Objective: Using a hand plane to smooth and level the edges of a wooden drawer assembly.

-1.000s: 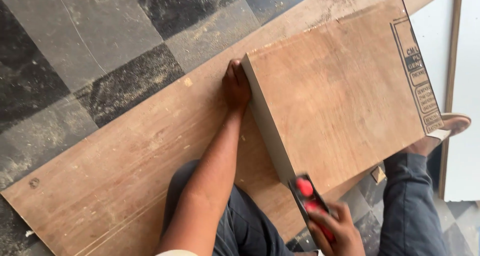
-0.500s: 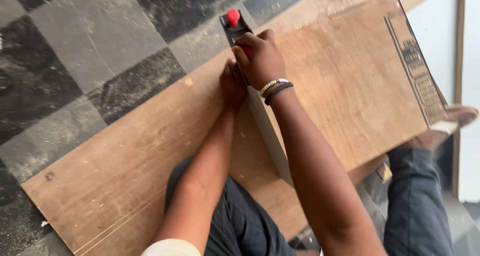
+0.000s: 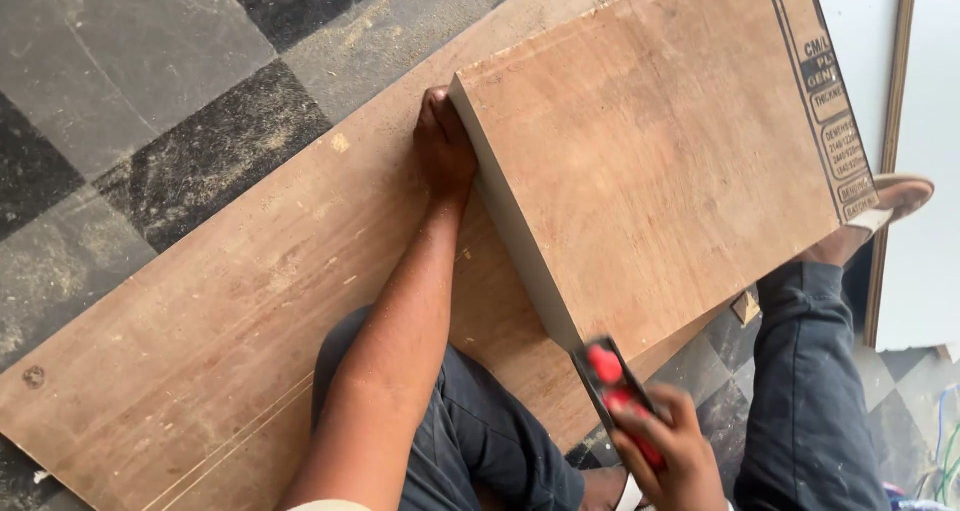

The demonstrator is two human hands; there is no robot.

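I am kneeling on the tiled floor [image 3: 150, 81] with a plywood board [image 3: 660, 161] standing tilted on a long plywood sheet [image 3: 230, 311] that is lying flat beneath it. My left hand [image 3: 443, 151] is pressing against the far end of the board's pale edge [image 3: 520, 241], fingers curled around the corner and closed on it, steadying it. My right hand [image 3: 670, 451] is gripping a hand plane [image 3: 620, 396] with red knobs, fingers wrapped shut around its body, and the tool is sitting at the near end of that same edge.

The board is looking stiff and fairly heavy to me, rigid enough not to flex, with a dry, slightly dusty face that should not be slippery. I am judging the best hold to be where my left hand is now, at the corner of the edge, clear of the plane's path. The plane is seeming compact and solid, best held over its top.

Around me, sawdust is lying on the dark and grey tiles. My knees in dark trousers [image 3: 800, 371] are crowding the near end of the board, and my shoe [image 3: 895, 196] is resting beside a white panel [image 3: 935, 121] at the right. My left forearm is running close along the edge, near the line of the plane.
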